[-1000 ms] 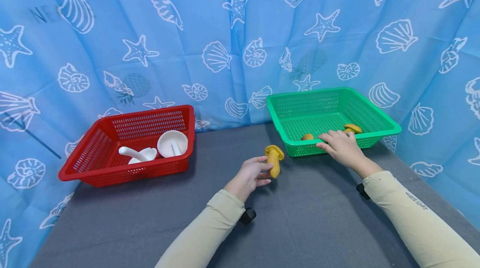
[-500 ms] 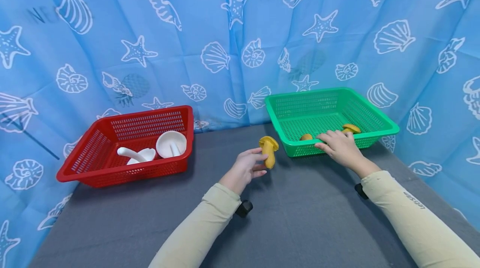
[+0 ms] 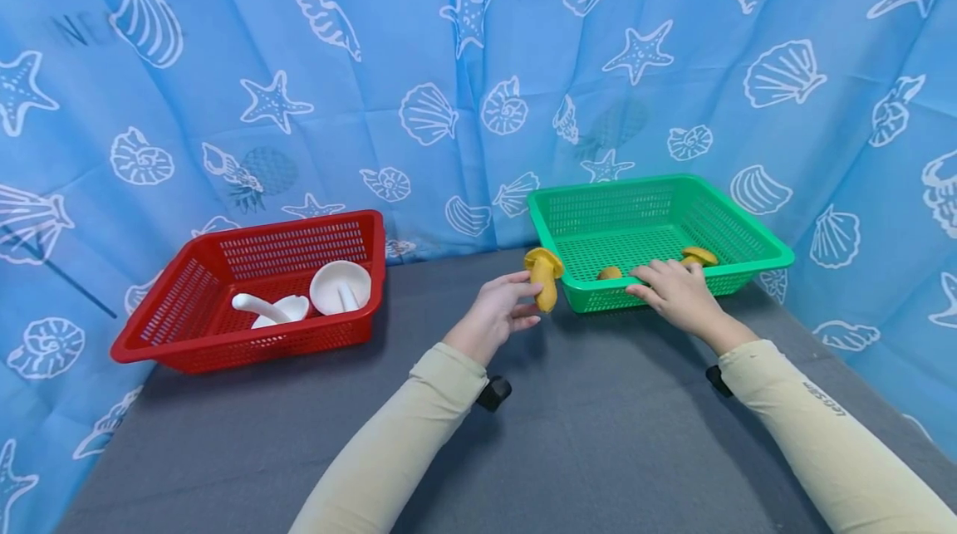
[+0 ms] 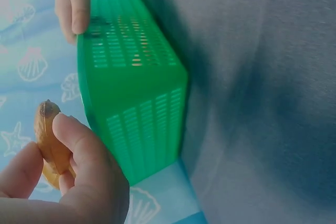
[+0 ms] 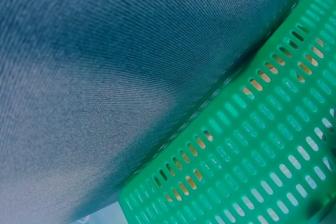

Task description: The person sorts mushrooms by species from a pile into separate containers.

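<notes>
My left hand (image 3: pixel 495 311) pinches a yellow mushroom (image 3: pixel 546 283) by its stem, cap up, over the table by the left front corner of the green basket (image 3: pixel 557 256). The left wrist view shows the thumb and fingers around the stem (image 4: pixel 51 139), whose brownish end faces the camera. At the basket's front rim, my right hand (image 3: pixel 676 293) grips the edge, thumb on the outer side. Inside lie another yellow mushroom (image 3: pixel 700 255), partly hidden behind that hand, and a small brownish rounded thing (image 3: pixel 610 272) near the front wall. The right wrist view shows only the basket's slotted wall (image 5: pixel 236 145) and the tabletop.
A red basket (image 3: pixel 257 351) stands at the left. In it are a white bowl (image 3: pixel 326 285) with a white spoon (image 3: pixel 347 297) and a second white piece with a thick handle (image 3: pixel 257 306). Grey cloth (image 3: pixel 598 434) covers the table; a blue shell-print curtain (image 3: pixel 336 127) hangs behind.
My left hand has moved away from me with the mushroom, first slightly left, then back right toward the green basket. The right hand stays on the rim.
</notes>
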A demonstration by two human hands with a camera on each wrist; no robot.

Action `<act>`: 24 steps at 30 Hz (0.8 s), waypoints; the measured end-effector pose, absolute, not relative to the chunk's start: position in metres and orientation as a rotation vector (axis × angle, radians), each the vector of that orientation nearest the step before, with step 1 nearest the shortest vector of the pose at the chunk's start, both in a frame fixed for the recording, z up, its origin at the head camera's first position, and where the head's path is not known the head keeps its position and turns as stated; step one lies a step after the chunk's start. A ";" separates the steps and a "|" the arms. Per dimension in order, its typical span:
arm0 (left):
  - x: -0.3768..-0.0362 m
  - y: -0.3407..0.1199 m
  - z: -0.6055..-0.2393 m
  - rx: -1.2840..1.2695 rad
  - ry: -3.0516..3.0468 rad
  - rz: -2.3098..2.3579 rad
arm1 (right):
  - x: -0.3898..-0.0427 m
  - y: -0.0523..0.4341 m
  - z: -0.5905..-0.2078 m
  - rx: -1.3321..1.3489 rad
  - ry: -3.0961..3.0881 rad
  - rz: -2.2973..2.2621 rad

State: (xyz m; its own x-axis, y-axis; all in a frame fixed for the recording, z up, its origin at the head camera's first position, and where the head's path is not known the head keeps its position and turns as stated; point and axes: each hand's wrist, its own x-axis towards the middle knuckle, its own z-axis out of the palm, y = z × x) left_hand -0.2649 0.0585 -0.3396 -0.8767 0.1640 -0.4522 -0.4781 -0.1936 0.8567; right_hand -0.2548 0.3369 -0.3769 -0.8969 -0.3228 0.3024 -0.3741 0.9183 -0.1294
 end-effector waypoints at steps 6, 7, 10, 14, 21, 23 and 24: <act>-0.268 0.071 -0.335 -0.342 1.633 2.151 | -0.254 0.336 -0.375 0.514 -2.816 0.261; -0.268 0.074 -0.334 -0.339 1.626 2.159 | -0.254 0.336 -0.375 0.513 -2.817 0.259; -0.270 0.082 -0.332 -0.324 1.619 2.180 | -0.254 0.335 -0.374 0.506 -2.820 0.253; -0.274 0.093 -0.330 -0.297 1.648 2.210 | -0.253 0.335 -0.374 0.495 -2.823 0.249; -0.280 0.107 -0.328 -0.269 1.676 2.249 | -0.253 0.335 -0.374 0.503 -2.822 0.250; -0.281 0.111 -0.328 -0.273 1.677 2.257 | -0.253 0.335 -0.374 0.505 -2.819 0.252; -0.281 0.113 -0.328 -0.278 1.682 2.260 | -0.253 0.335 -0.374 0.506 -2.818 0.253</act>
